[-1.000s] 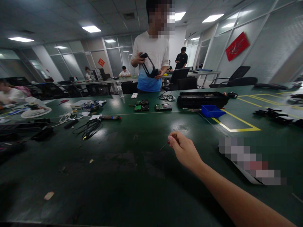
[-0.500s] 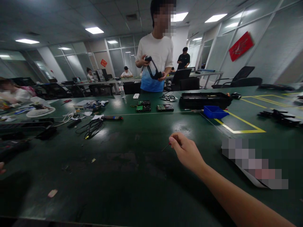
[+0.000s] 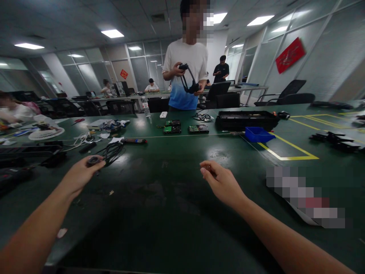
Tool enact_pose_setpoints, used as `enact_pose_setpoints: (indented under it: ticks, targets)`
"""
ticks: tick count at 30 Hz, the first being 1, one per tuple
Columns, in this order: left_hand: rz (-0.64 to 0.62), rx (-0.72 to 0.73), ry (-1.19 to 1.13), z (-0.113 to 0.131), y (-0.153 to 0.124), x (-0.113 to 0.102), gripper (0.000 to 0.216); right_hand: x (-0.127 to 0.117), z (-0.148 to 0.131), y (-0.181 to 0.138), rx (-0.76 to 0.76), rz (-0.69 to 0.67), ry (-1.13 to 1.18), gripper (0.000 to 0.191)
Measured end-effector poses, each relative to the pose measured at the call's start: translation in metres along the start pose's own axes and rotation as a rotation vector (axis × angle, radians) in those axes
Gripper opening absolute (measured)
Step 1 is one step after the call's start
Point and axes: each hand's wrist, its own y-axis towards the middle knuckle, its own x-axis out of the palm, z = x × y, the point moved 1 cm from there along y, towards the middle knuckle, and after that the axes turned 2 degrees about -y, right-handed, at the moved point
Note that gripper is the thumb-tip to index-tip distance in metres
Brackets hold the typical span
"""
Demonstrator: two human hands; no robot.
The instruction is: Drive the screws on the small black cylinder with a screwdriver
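My left hand (image 3: 81, 173) is raised over the left part of the green table, closed around a small dark round part (image 3: 92, 161) with a ring-like top. Opposite it, my right hand (image 3: 221, 179) hovers over the table with curled fingers. A small dark reddish bit of a thin screwdriver (image 3: 209, 168) shows between them; its shaft is hidden now. Behind my left hand lies a coil of black cable (image 3: 111, 152), along with a pen-like tool (image 3: 134, 141) with a red tip.
Two green circuit boards (image 3: 172, 129) (image 3: 199, 129), a black housing (image 3: 247, 120) and a blue bin (image 3: 258, 134) stand farther back. At right lies a blurred-out sheet (image 3: 302, 198). Across the table a person (image 3: 186, 57) holds a black headband-like device (image 3: 189, 82).
My left hand has come in from the left edge with the dark round part. My right hand has turned slightly, and the screwdriver shaft no longer shows. The person opposite shifted the device a little.
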Motion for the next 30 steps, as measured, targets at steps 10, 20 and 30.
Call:
enact_pose_setpoints:
  ticks: [10,20,30]
  targets:
    - [-0.623,0.363,-0.173,0.133,-0.075,0.102,0.026,-0.001,-0.007,-0.004,-0.079,-0.027,0.012,0.024]
    - [-0.669,0.444,-0.099,0.178,-0.109,0.143,0.01,-0.006,-0.01,-0.007,-0.111,0.031,0.0,0.02]
    - [-0.688,0.611,-0.244,0.149,-0.095,0.186,0.024,-0.001,-0.009,-0.01,-0.099,-0.058,0.093,0.023]
